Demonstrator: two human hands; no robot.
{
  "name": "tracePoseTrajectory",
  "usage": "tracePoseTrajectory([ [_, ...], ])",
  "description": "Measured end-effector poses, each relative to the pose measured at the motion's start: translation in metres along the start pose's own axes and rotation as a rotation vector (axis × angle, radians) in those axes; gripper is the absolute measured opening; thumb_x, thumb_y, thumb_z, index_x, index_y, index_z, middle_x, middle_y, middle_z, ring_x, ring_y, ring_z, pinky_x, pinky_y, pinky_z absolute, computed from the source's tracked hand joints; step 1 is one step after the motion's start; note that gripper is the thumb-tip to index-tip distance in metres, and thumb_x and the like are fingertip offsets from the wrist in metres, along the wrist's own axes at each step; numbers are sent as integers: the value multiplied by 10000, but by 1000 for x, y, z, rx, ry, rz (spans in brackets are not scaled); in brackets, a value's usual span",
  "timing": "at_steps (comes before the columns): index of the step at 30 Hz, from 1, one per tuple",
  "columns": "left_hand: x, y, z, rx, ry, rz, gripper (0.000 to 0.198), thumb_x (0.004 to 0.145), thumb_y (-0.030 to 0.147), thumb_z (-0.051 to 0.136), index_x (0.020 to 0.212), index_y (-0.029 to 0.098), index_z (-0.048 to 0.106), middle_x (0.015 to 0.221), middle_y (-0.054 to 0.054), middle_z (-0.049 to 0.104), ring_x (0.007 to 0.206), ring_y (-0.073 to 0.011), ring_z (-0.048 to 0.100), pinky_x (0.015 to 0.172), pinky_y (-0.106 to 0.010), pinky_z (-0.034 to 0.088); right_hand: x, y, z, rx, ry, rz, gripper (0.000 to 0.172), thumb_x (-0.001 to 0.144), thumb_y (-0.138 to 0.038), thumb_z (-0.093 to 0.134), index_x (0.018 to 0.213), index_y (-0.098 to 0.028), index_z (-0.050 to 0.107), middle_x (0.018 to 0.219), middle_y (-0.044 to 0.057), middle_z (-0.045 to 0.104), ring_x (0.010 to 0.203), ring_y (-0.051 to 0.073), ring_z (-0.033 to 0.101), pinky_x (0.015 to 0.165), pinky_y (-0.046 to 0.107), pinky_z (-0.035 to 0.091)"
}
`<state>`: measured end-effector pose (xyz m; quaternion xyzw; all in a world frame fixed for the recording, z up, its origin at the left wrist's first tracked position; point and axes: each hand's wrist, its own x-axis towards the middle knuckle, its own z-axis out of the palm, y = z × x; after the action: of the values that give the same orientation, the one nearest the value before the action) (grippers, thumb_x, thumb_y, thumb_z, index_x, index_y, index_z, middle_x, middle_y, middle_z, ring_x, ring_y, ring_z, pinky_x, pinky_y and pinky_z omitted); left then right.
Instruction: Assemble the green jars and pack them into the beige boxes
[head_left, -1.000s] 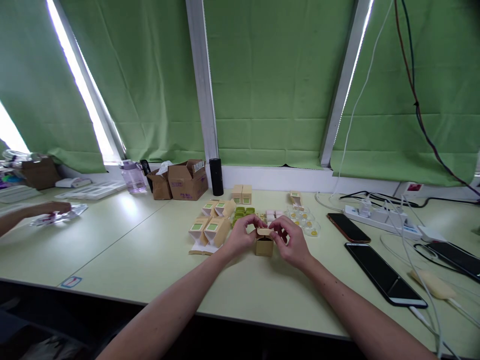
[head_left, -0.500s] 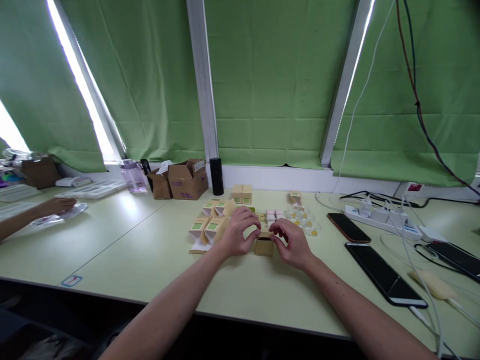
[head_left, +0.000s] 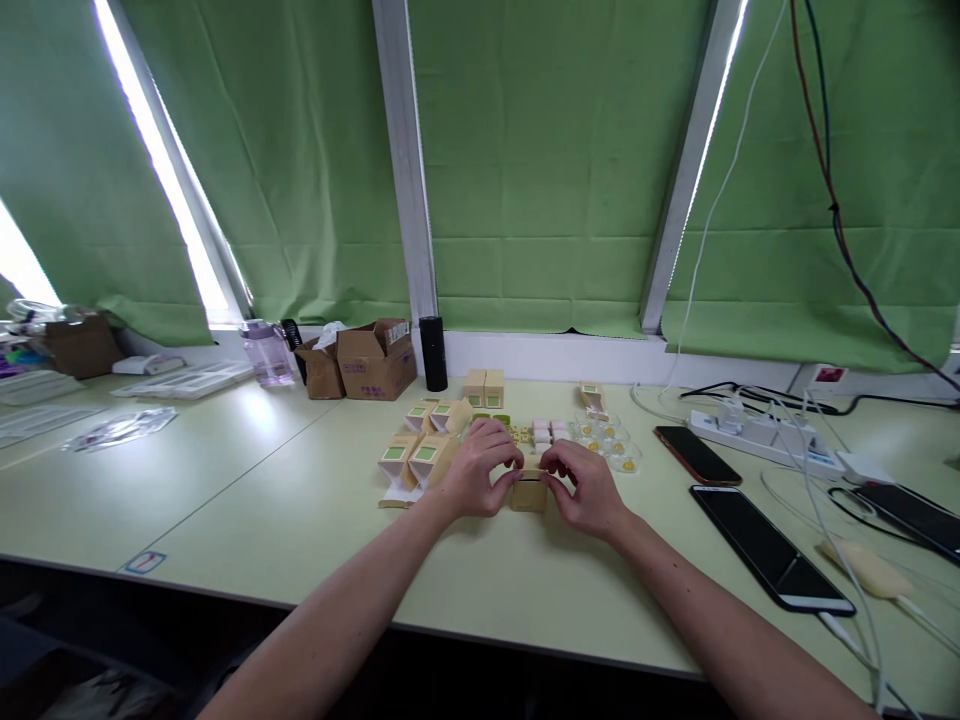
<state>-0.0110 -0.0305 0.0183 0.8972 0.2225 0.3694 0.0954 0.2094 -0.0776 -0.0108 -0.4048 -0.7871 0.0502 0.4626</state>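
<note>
A small brown cardboard box (head_left: 529, 494) stands on the pale green table (head_left: 247, 500) in front of me. My left hand (head_left: 480, 470) grips its left side, fingers curled over the top edge. My right hand (head_left: 589, 485) pinches its right side and top flap. Just left of my hands lie several tan boxes with green labels (head_left: 420, 455), some open. Behind my hands are green pieces (head_left: 484, 420), small pink-white blocks (head_left: 547, 430) and clear round items with yellow centres (head_left: 611, 445).
Two phones (head_left: 769, 550) (head_left: 694, 455) lie at the right, with a power strip (head_left: 757, 435) and cables. Open cardboard cartons (head_left: 375, 360), a black cylinder (head_left: 433, 353) and a bottle (head_left: 264, 352) stand by the window. A clear plastic bag (head_left: 120, 430) lies far left.
My hands have come down onto the small box and pressed its top flap lower. Another person's hand at the far left has left the view.
</note>
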Motion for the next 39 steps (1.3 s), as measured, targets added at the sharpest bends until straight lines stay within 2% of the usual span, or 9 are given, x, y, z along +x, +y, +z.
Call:
tracePoseTrajectory([
  [15,-1,0,1,67,-61,20,70,780,197,616,763,262,634,736,-64,626,863,-282,546,902,-467,402,-1,0,1,-36,17,-71,124,825,-142,582,780,-249,538,718,11,590,630,178,510,595,314,336],
  [19,-1,0,1,112,-63,73,88,793,178,601,750,255,609,722,-59,624,837,-270,545,876,-456,401,-2,1,1,-41,14,-80,123,818,-136,583,765,-240,546,701,6,576,623,168,494,594,307,336],
  [28,1,0,4,137,56,256,138,844,183,559,712,212,531,637,-12,548,732,-205,489,788,-410,385,-3,6,4,-4,61,-178,132,788,-92,576,747,-215,551,660,-24,547,592,132,458,576,277,313],
  [39,1,0,5,143,47,224,274,884,228,536,624,215,450,597,-11,516,692,-192,482,785,-414,397,-3,9,4,-21,18,-162,130,760,-91,566,717,-213,563,644,-24,546,582,130,454,585,268,318],
])
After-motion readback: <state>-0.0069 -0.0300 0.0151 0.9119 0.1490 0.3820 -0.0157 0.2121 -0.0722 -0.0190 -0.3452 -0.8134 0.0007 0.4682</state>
